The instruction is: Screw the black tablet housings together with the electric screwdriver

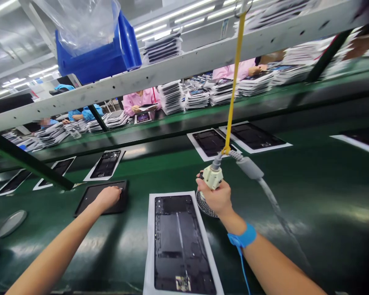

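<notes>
My right hand (217,196) grips a cream-coloured hanging power tool (212,176) that dangles from a yellow cord (233,90) and has a grey cable. The tool sits just right of the top corner of an open dark tablet housing (180,243) lying on a white sheet in front of me. A small round perforated disc (204,205) lies under that hand. My left hand (108,196) rests fingers-down on a black tray (94,196) to the left. A blue strap circles my right wrist (242,237).
More dark housings on white sheets (106,164) (210,142) (253,136) lie along the green belt (310,184). A blue bin (101,57) sits on the overhead rail. People in pink and blue coats (140,100) work opposite among stacked panels.
</notes>
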Available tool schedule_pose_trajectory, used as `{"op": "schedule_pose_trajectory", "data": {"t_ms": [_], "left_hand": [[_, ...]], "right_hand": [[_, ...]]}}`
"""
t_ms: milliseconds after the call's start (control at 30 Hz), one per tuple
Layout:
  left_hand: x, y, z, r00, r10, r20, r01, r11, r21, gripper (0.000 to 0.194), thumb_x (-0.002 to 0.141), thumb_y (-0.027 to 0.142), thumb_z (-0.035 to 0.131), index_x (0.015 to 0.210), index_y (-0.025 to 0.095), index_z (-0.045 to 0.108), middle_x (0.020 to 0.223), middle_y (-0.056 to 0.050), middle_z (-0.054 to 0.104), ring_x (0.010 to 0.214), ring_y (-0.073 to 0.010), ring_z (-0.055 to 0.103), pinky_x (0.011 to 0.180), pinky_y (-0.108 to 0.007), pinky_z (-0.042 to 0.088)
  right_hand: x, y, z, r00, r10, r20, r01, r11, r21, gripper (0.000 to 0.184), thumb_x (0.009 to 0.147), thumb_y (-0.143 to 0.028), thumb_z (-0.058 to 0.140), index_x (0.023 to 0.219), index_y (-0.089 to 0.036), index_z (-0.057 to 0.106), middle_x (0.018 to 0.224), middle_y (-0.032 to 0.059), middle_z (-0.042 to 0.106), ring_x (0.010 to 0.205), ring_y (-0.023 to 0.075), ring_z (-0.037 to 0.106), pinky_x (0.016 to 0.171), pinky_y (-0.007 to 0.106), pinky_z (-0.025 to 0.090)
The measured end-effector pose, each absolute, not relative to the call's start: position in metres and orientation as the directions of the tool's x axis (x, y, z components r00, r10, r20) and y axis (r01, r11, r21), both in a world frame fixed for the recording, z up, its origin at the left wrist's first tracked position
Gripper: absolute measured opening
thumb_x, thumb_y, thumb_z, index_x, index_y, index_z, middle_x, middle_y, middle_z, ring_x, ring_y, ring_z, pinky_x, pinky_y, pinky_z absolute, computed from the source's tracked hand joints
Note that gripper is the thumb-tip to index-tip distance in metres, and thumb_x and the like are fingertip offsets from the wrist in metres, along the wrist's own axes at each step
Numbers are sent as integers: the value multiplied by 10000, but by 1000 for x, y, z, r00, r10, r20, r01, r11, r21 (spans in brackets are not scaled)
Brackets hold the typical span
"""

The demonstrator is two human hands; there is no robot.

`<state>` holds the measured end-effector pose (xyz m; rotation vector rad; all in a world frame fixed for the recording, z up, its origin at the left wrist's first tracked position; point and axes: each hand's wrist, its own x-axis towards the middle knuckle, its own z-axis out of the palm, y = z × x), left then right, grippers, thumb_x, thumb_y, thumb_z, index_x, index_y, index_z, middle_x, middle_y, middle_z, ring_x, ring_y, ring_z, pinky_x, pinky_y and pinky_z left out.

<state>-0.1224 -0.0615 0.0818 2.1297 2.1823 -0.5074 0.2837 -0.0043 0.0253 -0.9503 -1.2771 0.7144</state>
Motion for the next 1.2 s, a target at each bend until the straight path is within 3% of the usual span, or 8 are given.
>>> {"op": "schedule_pose_trajectory", "data": {"t_ms": [100,333,567,700,833,1000,1100,1200], "left_hand": [[-127,-60,94,-44,973,-226,990,12,-141,167,796,142,559,745,180,713,879,-120,749,865,-274,718,812,-334,517],[-119,-75,92,-186,981,52,955,167,246,253,800,348,542,900,216,733,860,-41,769,794,-221,709,768,-276,510],[-125,-68,58,-403,901,160,914,385,131,306,820,261,508,971,175,761,979,-95,796,909,-254,742,844,-300,539],[-143,-74,53,-412,901,134,904,386,186,293,862,332,536,934,205,789,1031,-80,805,956,-260,754,880,-300,559],[-147,-81,55,-436,886,159,886,392,246,330,910,376,507,986,219,787,938,-59,815,900,-257,766,843,-308,573],[-111,-79,59,-291,912,290,934,206,291,367,949,393,470,1036,203,771,944,-62,811,879,-241,767,841,-307,583],[-67,-75,50,-46,946,319,945,-62,320,348,981,361,466,1071,197,760,1035,-68,804,923,-219,762,875,-302,586],[-25,-74,34,188,934,303,914,-280,294,324,1016,307,449,1039,204,756,999,-64,795,892,-192,752,842,-286,588]], "right_hand": [[284,-4,25,171,871,460,76,454,-888,294,823,-451,747,940,-183,718,829,65,754,743,226,718,691,360,599],[284,-5,25,171,878,448,69,443,-894,286,821,-440,745,942,-182,720,851,75,761,743,219,716,683,344,596],[284,-5,28,204,870,449,72,444,-893,282,794,-447,754,894,-186,715,823,69,758,746,227,723,677,350,598],[285,-3,26,196,876,441,78,435,-897,288,792,-441,758,915,-183,719,811,68,757,747,230,725,677,354,597],[286,-3,27,215,868,447,90,439,-894,295,783,-451,762,900,-184,718,809,69,754,755,234,725,676,358,599],[284,-5,31,221,864,452,94,443,-892,281,786,-445,754,882,-184,713,761,58,745,726,228,724,679,359,602],[284,-5,31,221,863,454,98,444,-891,279,787,-441,753,886,-184,715,758,56,745,715,226,723,687,365,603],[284,-6,31,214,865,454,101,442,-891,264,782,-420,753,893,-183,715,757,55,745,716,226,724,683,362,602]]}}
